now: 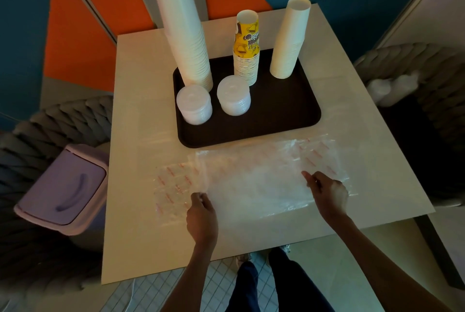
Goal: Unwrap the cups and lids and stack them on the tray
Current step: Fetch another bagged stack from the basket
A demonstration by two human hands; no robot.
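Observation:
A dark brown tray (pixel 281 115) on the table carries a very tall stack of white cups (pixel 181 22) at its left, a shorter stack topped by a yellow printed cup (pixel 247 47) in the middle, and another white cup stack (pixel 290 37) at its right. Two stacks of translucent lids (pixel 193 104) (pixel 233 95) stand at the tray's front left. In front of the tray lies an empty clear plastic wrapper with red print (pixel 251 178), spread flat. My left hand (pixel 201 216) pinches its near left part. My right hand (pixel 327 193) pinches its right part.
The pale table (pixel 141 236) ends close to my legs. A lilac bin with a swing lid (pixel 63 186) stands on the floor at the left. Woven grey chairs flank the table; the right one holds white wrapped items (pixel 392 87).

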